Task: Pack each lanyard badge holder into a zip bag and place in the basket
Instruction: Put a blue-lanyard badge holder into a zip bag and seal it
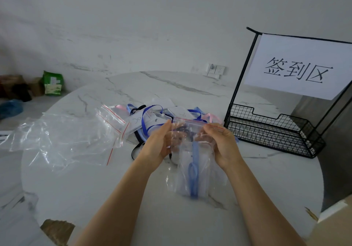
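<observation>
Marble table [95, 188], sign [297, 68] reads 签到区; left hand [158, 142] and right hand [222, 142] pinch the zip bag [205, 169]

Soft, even daylight, rather bright and cool grey. Under the wire basket [266, 131] lies only a weak shadow. The loose zip bags [62, 140] at left carry small white glare. The held zip bag [203, 171] looks slightly soft. Lines bend near the edges.
</observation>
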Available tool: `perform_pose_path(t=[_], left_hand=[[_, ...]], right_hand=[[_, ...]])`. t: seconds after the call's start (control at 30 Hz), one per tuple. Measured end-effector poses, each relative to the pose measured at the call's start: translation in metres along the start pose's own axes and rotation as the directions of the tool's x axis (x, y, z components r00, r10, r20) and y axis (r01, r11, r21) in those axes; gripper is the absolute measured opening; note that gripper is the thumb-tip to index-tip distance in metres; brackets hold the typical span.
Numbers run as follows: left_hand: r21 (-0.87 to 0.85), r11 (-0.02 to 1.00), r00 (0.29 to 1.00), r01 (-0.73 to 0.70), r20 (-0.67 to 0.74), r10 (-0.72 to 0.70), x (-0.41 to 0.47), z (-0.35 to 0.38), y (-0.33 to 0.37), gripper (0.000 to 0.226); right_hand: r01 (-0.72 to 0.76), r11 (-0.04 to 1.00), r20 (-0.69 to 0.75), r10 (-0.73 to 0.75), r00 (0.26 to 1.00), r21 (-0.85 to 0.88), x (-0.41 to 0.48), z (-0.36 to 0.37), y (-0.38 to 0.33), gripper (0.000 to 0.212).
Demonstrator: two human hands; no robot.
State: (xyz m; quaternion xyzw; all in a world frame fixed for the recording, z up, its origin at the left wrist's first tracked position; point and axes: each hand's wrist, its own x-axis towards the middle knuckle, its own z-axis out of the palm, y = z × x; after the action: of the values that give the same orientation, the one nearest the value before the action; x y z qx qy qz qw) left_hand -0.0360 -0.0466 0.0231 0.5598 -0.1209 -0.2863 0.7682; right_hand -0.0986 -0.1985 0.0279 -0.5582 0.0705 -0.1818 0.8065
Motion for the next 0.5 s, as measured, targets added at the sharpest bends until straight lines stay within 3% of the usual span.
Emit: perform_pose_path(t=[0.1, 0.23, 0.33, 0.4, 0.5], left_hand=[[0.163, 0.986, 0.983, 0.025, 0.175, -0.054, -0.003, 0.002, -0.002, 0.028], [0.512, 0.858, 0.943, -0.033, 0.301, -0.143, -0.005, -0.001, -0.008, 0.019], [0.628, 0.775, 0.963, -0.073, 0.245, -0.109, -0.004, -0.001, -0.009, 0.008], [0.599, 0.798, 0.985, -0.068, 0.169, -0.044, -0.001, -0.002, -0.009, 0.01], [0.525, 0.849, 0.996, -0.057, 0.094, 0.009, 0.001, -0.004, -0.009, 0.007]], right_hand=[[0.066, 0.989, -0.062, -0.058, 0.996, 0.135, 0.001, -0.004, -0.004, 0.032], [0.158, 0.971, -0.188, -0.124, 0.974, 0.18, 0.004, -0.011, -0.005, 0.019], [0.166, 0.964, -0.226, -0.117, 0.967, 0.208, 0.006, -0.012, -0.005, 0.027], [0.15, 0.965, -0.209, -0.105, 0.972, 0.214, 0.007, -0.013, -0.005, 0.033], [0.094, 0.989, -0.14, -0.078, 0.987, 0.117, 0.008, -0.013, -0.003, 0.016]])
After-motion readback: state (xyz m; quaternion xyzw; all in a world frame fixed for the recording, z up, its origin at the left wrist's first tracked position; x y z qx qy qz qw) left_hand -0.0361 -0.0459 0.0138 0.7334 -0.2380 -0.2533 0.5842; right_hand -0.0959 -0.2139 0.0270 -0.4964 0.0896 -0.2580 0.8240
